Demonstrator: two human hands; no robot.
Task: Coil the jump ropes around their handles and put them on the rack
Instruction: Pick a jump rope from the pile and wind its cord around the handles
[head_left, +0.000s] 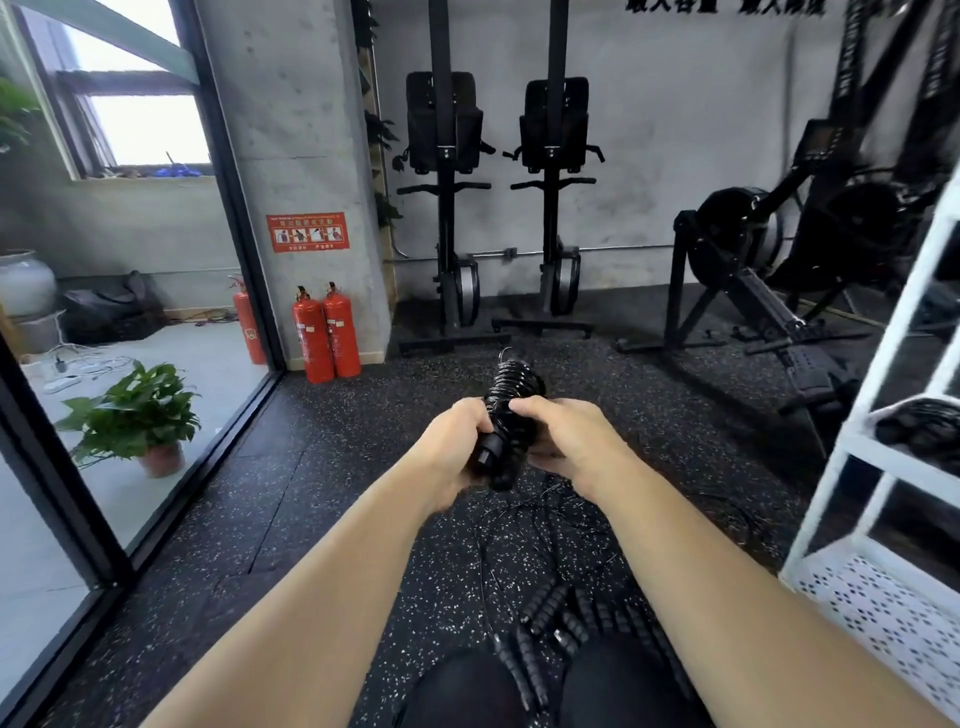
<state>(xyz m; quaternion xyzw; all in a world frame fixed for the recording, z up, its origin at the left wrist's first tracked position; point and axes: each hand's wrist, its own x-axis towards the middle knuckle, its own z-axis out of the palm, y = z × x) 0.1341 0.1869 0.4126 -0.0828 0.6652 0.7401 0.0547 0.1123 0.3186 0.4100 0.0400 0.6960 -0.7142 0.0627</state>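
Holding one wound bundle (511, 400) out front at 12 o'clock, well above the floor (311, 493). Cord in tight turns round the paired grips, nearly full length; loose tail, if any, not visible.

Gripping the lower grip end with left hand (454, 447), fingers (475, 418) curled round it. Clamping the coil's side with right hand (566, 441), thumb over the top, fingers wrapped beneath. Blurred, so exact pinch unclear.

Judged: winding of this one about finished, not yet racked.

Left to do:
- Several bare handles (561, 618) at 6 o'clock by the knees (457, 686).
- Thin cord (498, 525) strewn on the floor between those and the hands, uncoiled.

To rack the bundle: swing toward 3 o'clock, to the white rack (852, 452).

Already lying on a shelf there: dark lump (922, 428), probably finished bundles, too dim to confirm.
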